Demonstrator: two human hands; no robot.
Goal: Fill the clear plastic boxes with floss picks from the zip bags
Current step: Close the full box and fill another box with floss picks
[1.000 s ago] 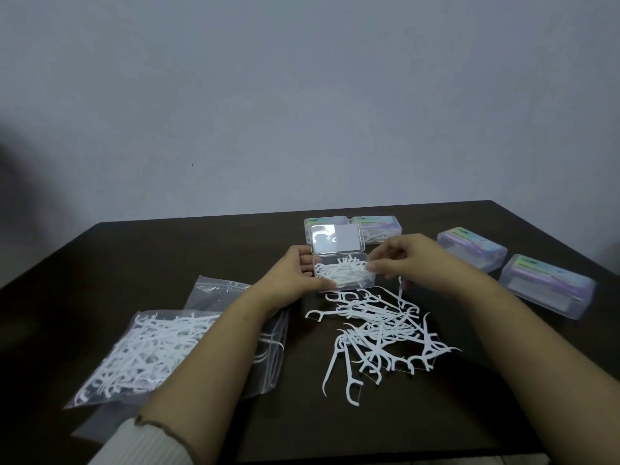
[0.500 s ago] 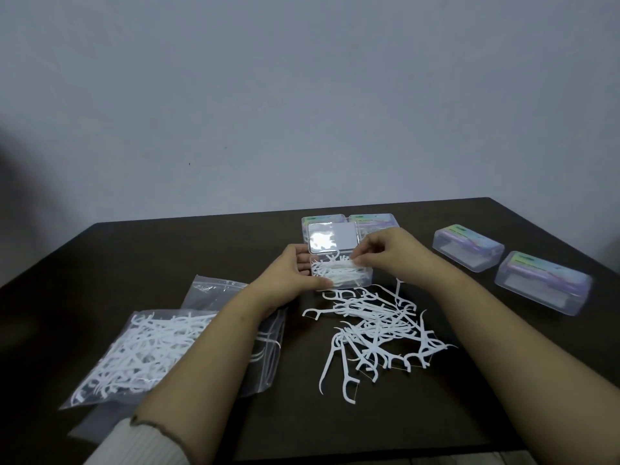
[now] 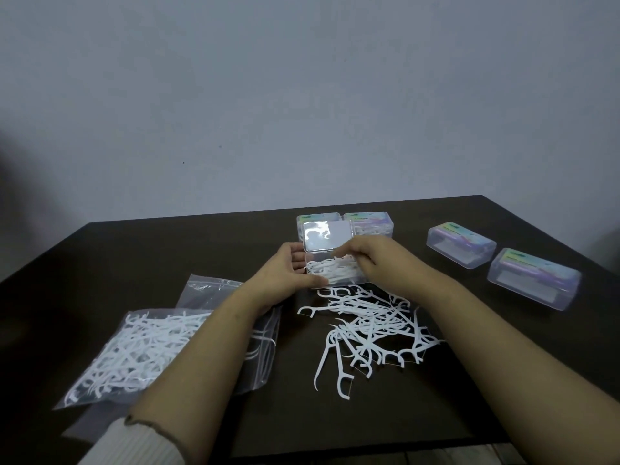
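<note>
The open box (image 3: 335,275) sits on the dark table (image 3: 167,250), its clear lid (image 3: 328,239) standing up behind it and a layer of white floss picks (image 3: 330,271) already inside. The picks look light, thin and springy, with hooked heads that tangle readily, so they are best taken as a small bunch pinched by the handles; the box seems light and slick enough to slide unless braced. The left hand (image 3: 288,275) grips its left end, thumb along the front wall. The right hand (image 3: 372,260) hovers over the opening with fingertips curled together, apparently pinching or tucking picks in, though I cannot tell exactly what it holds. Compared with half a second ago, the right hand has dropped from the lid edge down onto the box mouth. Just in front lies the loose pile (image 3: 372,327); a filled zip bag (image 3: 134,350) rests to the left, and closed boxes (image 3: 461,245) stand to the right
</note>
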